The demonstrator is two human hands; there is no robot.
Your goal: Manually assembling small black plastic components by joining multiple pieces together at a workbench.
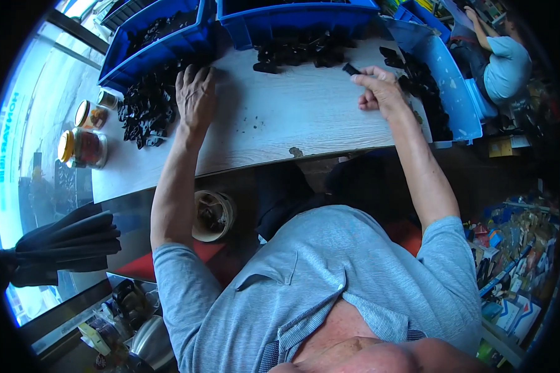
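Note:
My left hand (196, 96) lies with its fingers stretched out at the right edge of a heap of small black parts (146, 109) on the table's left side. Nothing shows in its grip, and the fingertips rest near the heap. Over the right part of the table, my right hand (382, 93) pinches one small black plastic part (351, 69) between thumb and fingers. Another pile of black parts (308, 50) spreads just beyond it, in front of a blue bin (292, 22). What exactly these parts are cannot be made out.
A second blue bin (162, 53) stands at the far left, holding black parts. At right, a light blue tray (457, 93) lies beside more parts. Jars (87, 148) stand on the left edge. A bucket (213, 216) is below the table (261, 118). Another person (504, 65) sits at far right.

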